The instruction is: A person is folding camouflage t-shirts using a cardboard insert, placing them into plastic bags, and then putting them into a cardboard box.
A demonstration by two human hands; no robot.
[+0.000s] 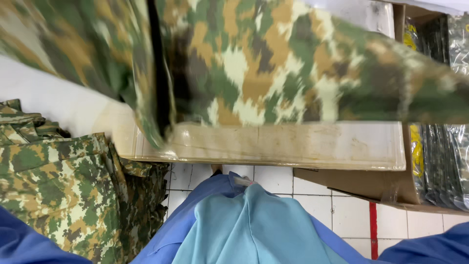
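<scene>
Camouflage garment (273, 63) in green, tan and cream, blurred, spread across the table, one edge overhanging the front

Camouflage garment (273, 68) across table (293, 146)

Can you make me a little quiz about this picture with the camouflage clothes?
1. True or false: the camouflage garment across the table looks blurred.
2. Where is the pile of camouflage clothes? A) on the left B) inside the box C) on the floor tiles at the right
3. Fill in: the cardboard box on the right holds dark packets wrapped in clear ______.

Key
1. True.
2. A, on the left beside the table.
3. Plastic; the packets are shiny.

The hands cannot be seen in this picture.
</scene>
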